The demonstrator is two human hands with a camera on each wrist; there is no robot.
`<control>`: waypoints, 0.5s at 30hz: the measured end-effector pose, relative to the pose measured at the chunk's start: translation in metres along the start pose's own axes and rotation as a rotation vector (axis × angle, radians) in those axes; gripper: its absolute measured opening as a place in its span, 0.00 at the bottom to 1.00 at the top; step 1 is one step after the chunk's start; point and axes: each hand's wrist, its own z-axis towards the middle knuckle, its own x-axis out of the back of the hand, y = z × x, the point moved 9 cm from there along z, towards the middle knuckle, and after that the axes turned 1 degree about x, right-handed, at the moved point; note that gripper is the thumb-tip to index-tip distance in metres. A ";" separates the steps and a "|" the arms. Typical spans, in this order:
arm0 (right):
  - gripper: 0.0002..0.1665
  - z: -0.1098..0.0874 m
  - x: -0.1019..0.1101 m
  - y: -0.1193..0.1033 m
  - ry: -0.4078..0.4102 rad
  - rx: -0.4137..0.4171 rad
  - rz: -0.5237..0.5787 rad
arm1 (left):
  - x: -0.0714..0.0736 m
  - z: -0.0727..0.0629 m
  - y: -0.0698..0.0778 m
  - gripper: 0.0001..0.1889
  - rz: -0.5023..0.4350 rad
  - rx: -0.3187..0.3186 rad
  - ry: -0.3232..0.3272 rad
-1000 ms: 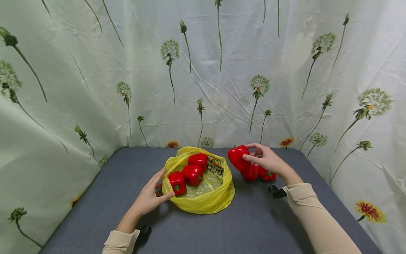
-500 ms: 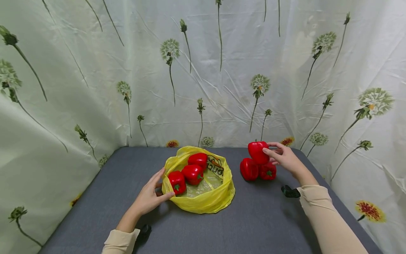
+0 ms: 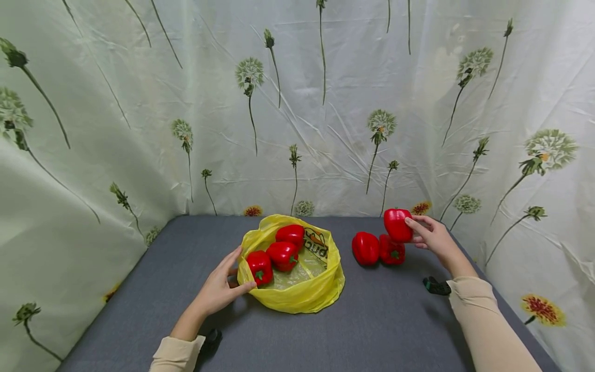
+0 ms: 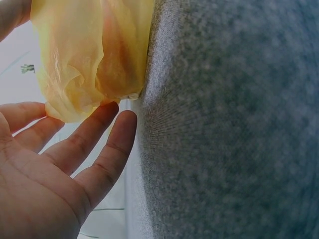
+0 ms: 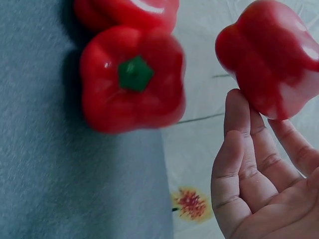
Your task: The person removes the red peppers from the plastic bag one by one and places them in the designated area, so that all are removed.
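Observation:
In the head view, my right hand (image 3: pixel 433 236) holds a red bell pepper (image 3: pixel 397 225) by its right side, above the table. In the right wrist view, the fingertips meet the side of this raised pepper (image 5: pixel 271 55). Below and left of it, two more red peppers, one (image 3: pixel 365 248) beside the other (image 3: pixel 392 252), lie on the table. My left hand (image 3: pixel 219 285) rests against the left side of a yellow plastic bag (image 3: pixel 302 299), fingers spread and nearly straight. The left wrist view shows fingertips touching the outside of the bag (image 4: pixel 75 55). Inside are three red peppers, one of them (image 3: pixel 259 267) nearest that hand.
The grey table (image 3: pixel 334 341) ends at a hanging white curtain (image 3: pixel 214 103) printed with dandelions, which also closes off both sides. A black strap piece (image 3: pixel 437 285) juts from the right wrist, and another (image 3: pixel 212 341) from the left.
My right hand has carried its pepper rightward, from near the bag to over the right-hand table pepper, then slightly past it. The left hand and the bag stay still.

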 end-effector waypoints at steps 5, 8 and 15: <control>0.49 -0.002 0.006 0.012 0.004 -0.019 0.013 | 0.000 0.000 -0.001 0.55 0.001 0.005 -0.001; 0.50 -0.004 0.009 0.020 -0.001 -0.040 0.020 | 0.000 0.000 -0.001 0.55 0.005 0.008 -0.002; 0.51 -0.006 0.015 0.037 0.007 -0.080 0.040 | 0.000 0.000 -0.002 0.55 0.007 0.011 -0.002</control>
